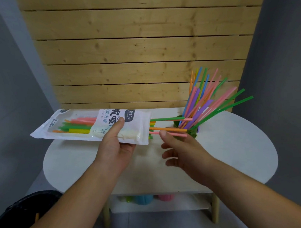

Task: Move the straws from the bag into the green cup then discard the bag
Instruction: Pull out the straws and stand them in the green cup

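My left hand [114, 148] holds a white straw bag [86, 123] level above the table, thumb on top, mouth pointing right. Coloured straws [75, 127] show through its clear window. Several straws [172, 129] stick out of the mouth toward the green cup [192, 133]. The cup stands at the back right of the table, with many coloured straws [205, 101] fanning out of it. My right hand [184, 152] hovers just in front of the cup with fingers spread. Its thumb tip touches a pink protruding straw, and no closed grip shows.
The round white table [237, 143] stands against a wooden slat wall [141, 52]. On its lower shelf sit coloured cups [145, 199]. A black bin [28, 206] stands on the floor at the lower left.
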### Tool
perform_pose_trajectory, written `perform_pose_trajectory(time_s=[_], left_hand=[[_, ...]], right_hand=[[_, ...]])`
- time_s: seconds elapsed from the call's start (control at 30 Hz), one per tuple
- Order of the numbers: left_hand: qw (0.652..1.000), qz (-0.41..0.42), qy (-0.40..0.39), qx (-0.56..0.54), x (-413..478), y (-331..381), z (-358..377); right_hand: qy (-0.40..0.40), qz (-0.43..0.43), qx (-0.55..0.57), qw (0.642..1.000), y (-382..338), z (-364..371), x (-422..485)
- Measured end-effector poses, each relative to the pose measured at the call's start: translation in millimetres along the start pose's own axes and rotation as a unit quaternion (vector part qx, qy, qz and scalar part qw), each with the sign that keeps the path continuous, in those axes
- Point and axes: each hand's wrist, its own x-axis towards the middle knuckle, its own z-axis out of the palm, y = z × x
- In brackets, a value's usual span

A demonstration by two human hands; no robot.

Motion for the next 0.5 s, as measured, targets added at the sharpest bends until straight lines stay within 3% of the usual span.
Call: perform_pose_trajectory(time_s=[0.3,0.5], left_hand=[[1.0,-0.003,-0.006,0.007,0.2,-2.9,-3.5],[1.0,-0.005,-0.001,-0.001,1.3,-4.0,-3.4]], right_hand=[[0.113,-0.093,0.129,0.981,-12.5,12.5,16.8],[0.144,-0.124,0.101,0.977,-14.2,4.1,14.5]])
